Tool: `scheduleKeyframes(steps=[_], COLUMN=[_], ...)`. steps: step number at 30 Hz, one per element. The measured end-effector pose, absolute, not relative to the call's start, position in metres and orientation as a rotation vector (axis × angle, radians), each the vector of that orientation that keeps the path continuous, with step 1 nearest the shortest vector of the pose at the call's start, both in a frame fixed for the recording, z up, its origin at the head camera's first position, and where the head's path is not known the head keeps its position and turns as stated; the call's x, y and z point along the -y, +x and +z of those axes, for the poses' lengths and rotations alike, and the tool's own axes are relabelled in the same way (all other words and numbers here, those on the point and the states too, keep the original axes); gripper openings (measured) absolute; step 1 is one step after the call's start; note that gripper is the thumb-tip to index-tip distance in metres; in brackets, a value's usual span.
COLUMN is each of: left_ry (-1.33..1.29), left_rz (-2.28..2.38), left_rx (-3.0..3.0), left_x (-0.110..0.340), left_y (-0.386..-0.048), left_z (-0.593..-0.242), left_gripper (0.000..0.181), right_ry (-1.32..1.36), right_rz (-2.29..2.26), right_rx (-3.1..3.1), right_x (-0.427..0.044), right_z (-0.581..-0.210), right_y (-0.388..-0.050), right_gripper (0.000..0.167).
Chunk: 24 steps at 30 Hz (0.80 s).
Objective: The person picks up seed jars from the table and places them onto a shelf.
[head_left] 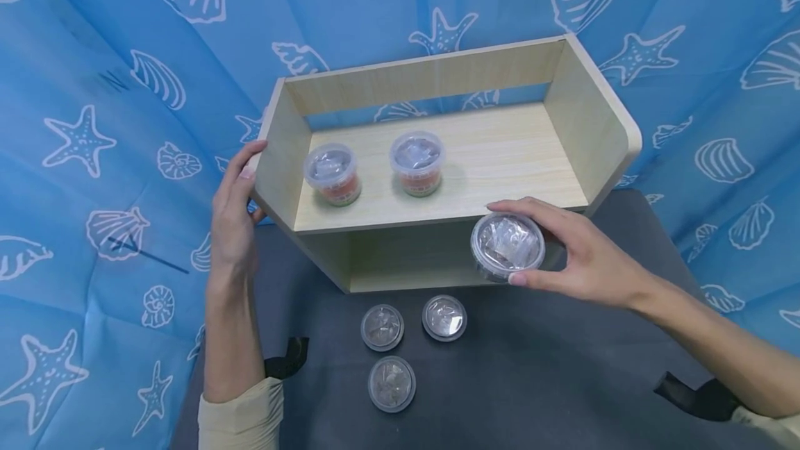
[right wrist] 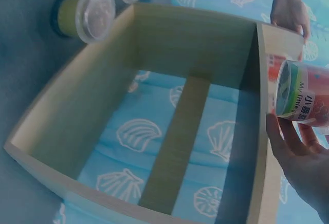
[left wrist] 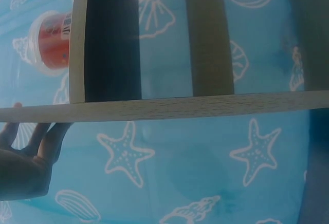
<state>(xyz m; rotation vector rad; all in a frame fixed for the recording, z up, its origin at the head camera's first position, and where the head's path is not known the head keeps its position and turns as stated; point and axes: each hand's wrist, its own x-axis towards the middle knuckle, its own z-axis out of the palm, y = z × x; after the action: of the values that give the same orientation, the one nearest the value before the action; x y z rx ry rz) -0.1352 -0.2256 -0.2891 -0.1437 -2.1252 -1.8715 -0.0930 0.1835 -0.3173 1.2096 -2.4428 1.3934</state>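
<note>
My right hand (head_left: 571, 255) holds a clear-lidded plastic cup (head_left: 507, 245) in front of the shelf's right half, fingers and thumb round its sides. In the right wrist view this cup (right wrist: 311, 93) has red sides and a green-edged label. My left hand (head_left: 236, 207) grips the left side panel of the pale wooden shelf (head_left: 500, 151), a fingertip over the edge. On the upper board stand two lidded cups with reddish sides, a left cup (head_left: 333, 176) and a middle cup (head_left: 417, 162).
Three lidded cups stand on the dark table before the shelf: a left one (head_left: 382, 328), a right one (head_left: 444, 318) and a nearer one (head_left: 392, 384). A blue seashell-patterned curtain (head_left: 81, 228) hangs behind and beside the shelf.
</note>
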Motion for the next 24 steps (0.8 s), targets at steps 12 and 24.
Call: scheduleKeyframes(steps=[12,24], left_ry=[-0.145,-0.132], left_rz=[-1.853,-1.877], left_rx=[2.134,2.116], left_x=[0.225,0.225], left_y=[-0.136,-0.136], left_z=[-0.289,-0.290], left_gripper=[0.040,0.040], right_ry=[0.955,0.702], right_rz=[1.538,1.666], right_rx=[2.597,2.608], right_x=[-0.186,-0.180], right_z=[-0.290,-0.280], right_y=[-0.111,-0.128], right_gripper=[0.074,0.072])
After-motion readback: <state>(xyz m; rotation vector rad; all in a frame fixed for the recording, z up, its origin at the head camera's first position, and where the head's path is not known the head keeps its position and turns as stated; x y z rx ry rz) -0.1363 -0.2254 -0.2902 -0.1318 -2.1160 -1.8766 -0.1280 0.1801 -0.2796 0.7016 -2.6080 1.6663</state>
